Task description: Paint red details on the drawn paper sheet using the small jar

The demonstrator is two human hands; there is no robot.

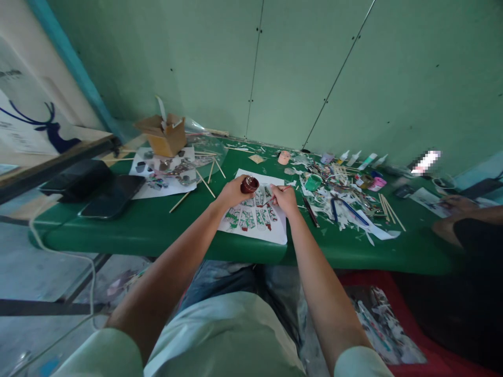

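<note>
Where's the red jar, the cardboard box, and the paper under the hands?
Red jar [247, 187]: head view, middle of its visible part.
Cardboard box [167, 144]: head view, outer side wall.
Paper [279, 234]: head view, bare part near its front edge.

Tabletop cover [129, 230]: smooth, plastic-looking, soft sheen. Open jar [248, 185]: hard, glossy outside. Patterned sheet [275, 233] beneath it: white paper, matt. Small carton [168, 144]: matt cardboard. Bag [210, 146] next to carton: clear plastic film, crinkled, shiny. Thin sticks [179, 202]: bare wood, matt. Flat black device [112, 196]: smooth, glassy face. Wall panels [196, 63]: flat, matt. Shirt [223, 335]: matt cloth, softly creased. Trousers [216, 280]: denim-like.
</note>
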